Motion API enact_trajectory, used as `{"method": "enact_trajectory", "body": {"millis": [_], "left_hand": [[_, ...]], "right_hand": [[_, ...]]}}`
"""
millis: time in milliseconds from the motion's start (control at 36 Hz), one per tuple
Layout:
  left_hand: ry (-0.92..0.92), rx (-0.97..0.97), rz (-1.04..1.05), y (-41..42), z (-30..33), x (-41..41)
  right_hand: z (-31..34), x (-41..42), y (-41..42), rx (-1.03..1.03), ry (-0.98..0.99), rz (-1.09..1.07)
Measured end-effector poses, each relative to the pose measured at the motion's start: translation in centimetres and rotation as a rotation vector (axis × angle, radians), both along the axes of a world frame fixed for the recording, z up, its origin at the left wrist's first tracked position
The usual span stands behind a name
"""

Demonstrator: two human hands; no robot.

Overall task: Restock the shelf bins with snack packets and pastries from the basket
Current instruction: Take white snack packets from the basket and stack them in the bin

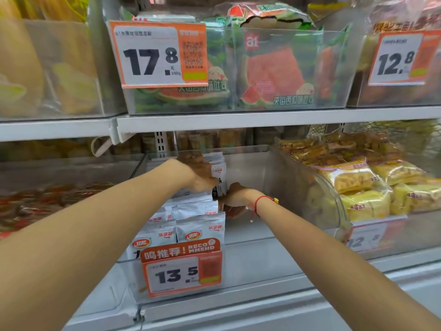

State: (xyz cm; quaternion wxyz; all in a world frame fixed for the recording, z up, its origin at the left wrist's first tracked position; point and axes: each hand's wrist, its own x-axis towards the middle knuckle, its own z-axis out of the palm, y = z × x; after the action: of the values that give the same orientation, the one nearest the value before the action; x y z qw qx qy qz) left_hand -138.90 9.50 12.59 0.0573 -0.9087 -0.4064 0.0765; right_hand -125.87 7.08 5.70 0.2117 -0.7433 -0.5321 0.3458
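Both hands deep in clear bin: left hand and right hand grasping upright packets at rear. Left row filled; right half bare. Basket unseen.

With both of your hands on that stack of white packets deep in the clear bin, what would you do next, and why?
Probably ease the upright white packets leftward against the row in front. The left hand grips their top, the right hand holds them from below, and the clear bin has bare room on their right for more stock.
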Motion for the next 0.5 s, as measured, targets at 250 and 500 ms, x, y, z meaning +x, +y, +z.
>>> {"method": "enact_trajectory", "body": {"millis": [250, 500], "left_hand": [[-0.092, -0.072, 0.098, -0.9, 0.2, -0.1], [-0.347, 0.026, -0.07, -5.9, 1.6, -4.8]], "right_hand": [[1.5, 0.8, -1.8, -0.068, 0.038, -0.008], [5.8, -0.9, -9.2, 0.21, 0.008, 0.059]]}}
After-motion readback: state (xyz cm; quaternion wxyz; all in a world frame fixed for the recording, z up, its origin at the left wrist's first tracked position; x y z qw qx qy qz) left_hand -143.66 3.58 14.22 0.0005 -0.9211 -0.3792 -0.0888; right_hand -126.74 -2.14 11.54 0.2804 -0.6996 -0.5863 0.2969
